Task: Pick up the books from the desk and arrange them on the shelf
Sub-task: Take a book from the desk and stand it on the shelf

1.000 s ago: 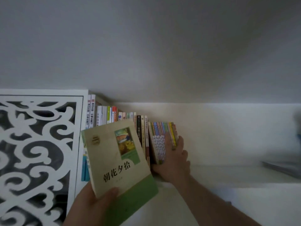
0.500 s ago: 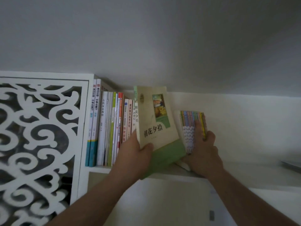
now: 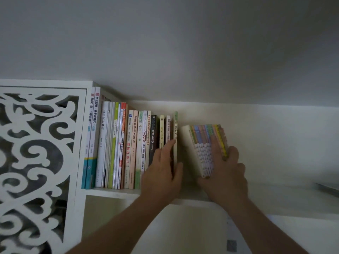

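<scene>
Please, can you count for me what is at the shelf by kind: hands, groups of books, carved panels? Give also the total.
Hands: 2, the left hand gripping the last book of the row, the right hand holding the leaning bundle.
Groups of books: 2, the upright row and the leaning bundle.
Carved panels: 1, the carved panel.
Total: 5.

On the shelf (image 3: 113,191) a row of upright books (image 3: 117,143) stands to the right of the fretwork panel (image 3: 36,153). At the row's right end is the newly placed book (image 3: 175,142); right of it, across a gap, leans a bundle of thin books (image 3: 207,143).
</scene>
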The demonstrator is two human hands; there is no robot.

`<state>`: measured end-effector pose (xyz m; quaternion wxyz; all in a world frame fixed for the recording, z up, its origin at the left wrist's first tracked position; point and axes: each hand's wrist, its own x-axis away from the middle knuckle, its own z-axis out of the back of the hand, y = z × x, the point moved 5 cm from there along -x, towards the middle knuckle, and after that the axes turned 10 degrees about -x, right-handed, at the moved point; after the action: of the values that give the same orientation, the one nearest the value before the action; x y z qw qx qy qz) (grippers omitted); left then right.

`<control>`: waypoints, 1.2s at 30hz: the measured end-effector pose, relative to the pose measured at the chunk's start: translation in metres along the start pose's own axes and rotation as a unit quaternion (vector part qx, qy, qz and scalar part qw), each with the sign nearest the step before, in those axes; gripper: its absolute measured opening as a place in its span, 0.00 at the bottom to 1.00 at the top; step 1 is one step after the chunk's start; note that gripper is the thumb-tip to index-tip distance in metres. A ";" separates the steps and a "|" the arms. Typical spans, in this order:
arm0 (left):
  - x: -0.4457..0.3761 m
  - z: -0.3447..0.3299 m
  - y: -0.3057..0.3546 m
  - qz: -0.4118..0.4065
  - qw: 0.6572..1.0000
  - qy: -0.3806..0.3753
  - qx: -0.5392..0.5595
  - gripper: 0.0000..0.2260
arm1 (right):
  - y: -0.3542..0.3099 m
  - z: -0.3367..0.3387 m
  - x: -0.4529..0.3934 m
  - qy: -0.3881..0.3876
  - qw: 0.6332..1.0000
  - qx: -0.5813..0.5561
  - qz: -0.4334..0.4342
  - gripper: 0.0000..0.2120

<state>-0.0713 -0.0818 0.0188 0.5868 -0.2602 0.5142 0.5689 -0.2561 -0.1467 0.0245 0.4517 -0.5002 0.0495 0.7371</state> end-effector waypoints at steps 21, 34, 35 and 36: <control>-0.005 0.026 -0.032 -0.109 0.975 -0.101 -0.166 0.25 | -0.054 -0.047 -0.001 0.001 1.000 0.007 -0.006 0.65; -0.184 0.083 -0.010 -0.119 0.914 -0.337 -0.191 0.21 | -0.048 -0.053 -0.008 -0.014 1.000 0.019 -0.006 0.67; -0.185 0.084 -0.014 -0.118 0.920 -0.332 -0.174 0.20 | -0.049 -0.054 -0.009 -0.018 1.000 0.023 -0.008 0.67; -0.185 0.085 -0.017 -0.119 0.923 -0.327 -0.166 0.19 | -0.050 -0.055 -0.009 -0.021 0.999 0.027 -0.010 0.67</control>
<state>0.0034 -0.0843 0.2092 0.7341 -0.2121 0.1573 0.6257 -0.1817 -0.1521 0.0236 0.4735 -0.4728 0.0543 0.7412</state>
